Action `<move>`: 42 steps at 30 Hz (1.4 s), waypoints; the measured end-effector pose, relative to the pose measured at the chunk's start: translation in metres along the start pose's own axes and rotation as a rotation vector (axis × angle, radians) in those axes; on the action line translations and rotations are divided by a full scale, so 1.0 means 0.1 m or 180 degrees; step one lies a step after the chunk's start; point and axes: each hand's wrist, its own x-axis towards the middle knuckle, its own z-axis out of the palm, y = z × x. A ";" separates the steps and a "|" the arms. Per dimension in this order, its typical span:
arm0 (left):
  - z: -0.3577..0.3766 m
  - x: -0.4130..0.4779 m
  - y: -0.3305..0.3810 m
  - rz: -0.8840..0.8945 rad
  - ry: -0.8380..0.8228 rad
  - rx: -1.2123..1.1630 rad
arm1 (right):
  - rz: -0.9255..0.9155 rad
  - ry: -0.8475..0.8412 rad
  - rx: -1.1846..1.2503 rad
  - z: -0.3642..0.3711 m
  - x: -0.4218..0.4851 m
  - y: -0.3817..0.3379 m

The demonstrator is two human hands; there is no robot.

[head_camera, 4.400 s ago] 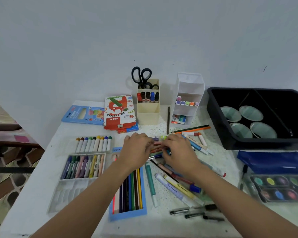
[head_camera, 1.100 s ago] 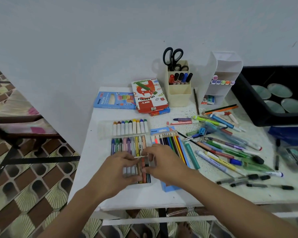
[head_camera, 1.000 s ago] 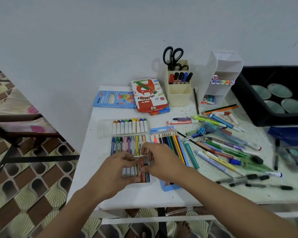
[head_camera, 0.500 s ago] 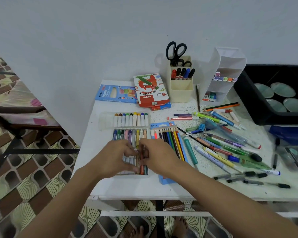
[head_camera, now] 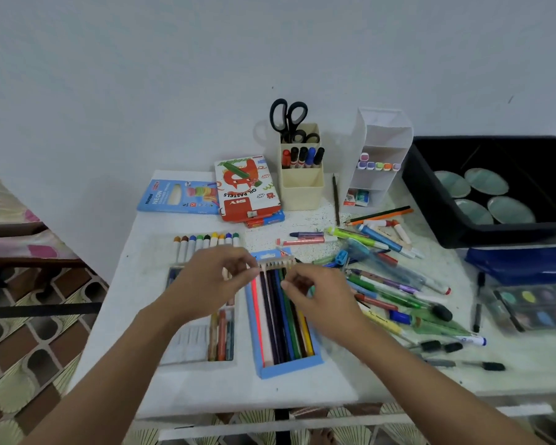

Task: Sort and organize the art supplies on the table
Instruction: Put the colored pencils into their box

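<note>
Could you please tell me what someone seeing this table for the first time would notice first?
The left hand and right hand sit over the blue tray of coloured pencils in the middle of the table. To its right lies a loose heap of pens and markers. At the back, black scissors stand up out of a cream holder.

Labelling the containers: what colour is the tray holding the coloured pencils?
The pencil tray is light blue, clearest in the head view.

Black tub holding four green dishes; patterned floor tiles at left
</note>
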 end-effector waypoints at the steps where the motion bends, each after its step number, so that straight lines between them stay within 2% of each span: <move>1: 0.10 0.12 0.03 0.0050 0.0078 -0.0032 | -0.0018 -0.0047 -0.0071 -0.07 0.00 0.08; 5: 0.47 0.62 0.19 0.0130 0.0320 -0.0057 | -0.0178 0.0010 -0.0454 -0.43 0.08 0.42; 10: 0.81 1.18 0.20 -0.0108 0.0119 0.0833 | -0.0195 0.0062 -0.0717 -0.93 0.22 0.82; 16: 0.92 1.36 0.23 -0.0302 0.0034 0.1519 | -0.0459 -0.0335 -0.1015 -1.11 0.35 1.16; 29: 0.98 1.35 0.26 -0.0270 0.0233 0.1483 | -0.0628 -0.0585 -0.0994 -1.21 0.41 1.36; 37: 0.99 1.35 0.23 -0.0165 0.0313 0.1428 | -0.0363 -0.0156 -0.0547 -1.32 0.44 1.46; 42: 0.99 1.34 0.23 -0.0068 0.0380 0.1477 | -0.0122 0.0112 -0.0656 -1.41 0.47 1.52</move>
